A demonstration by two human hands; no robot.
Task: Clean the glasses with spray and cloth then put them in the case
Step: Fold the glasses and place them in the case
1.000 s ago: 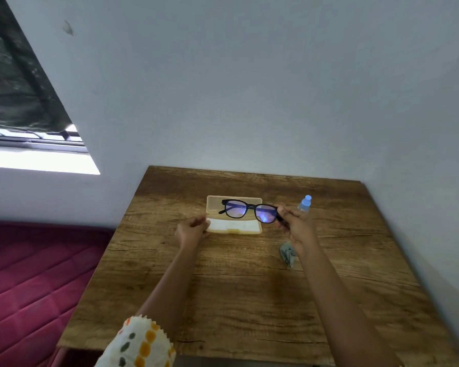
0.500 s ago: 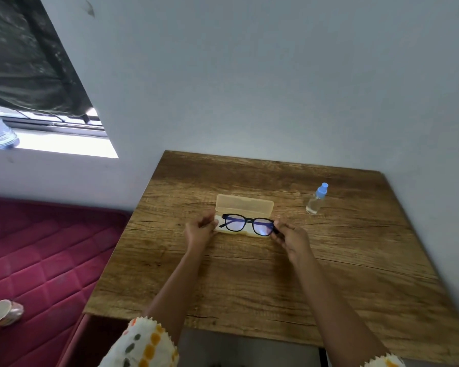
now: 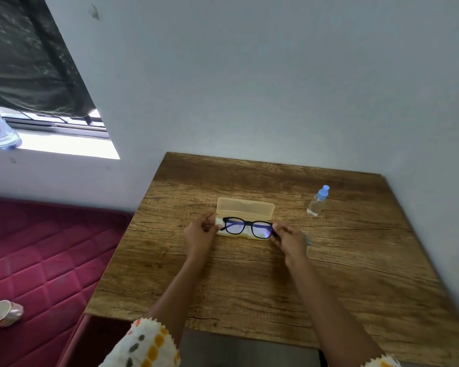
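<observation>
R hand (image 3: 289,241) fingers pinch one end of the black glasses (image 3: 247,227), held level in the open yellow case (image 3: 245,207) to seat flat. L hand (image 3: 199,233) fingers grip the case end, prob. steadying it.

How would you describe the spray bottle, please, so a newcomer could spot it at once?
Start at the wooden table. Toward its far right corner, right of the open yellow case, stands the spray bottle. It alone on the table is upright, clear and blue-capped.
</observation>
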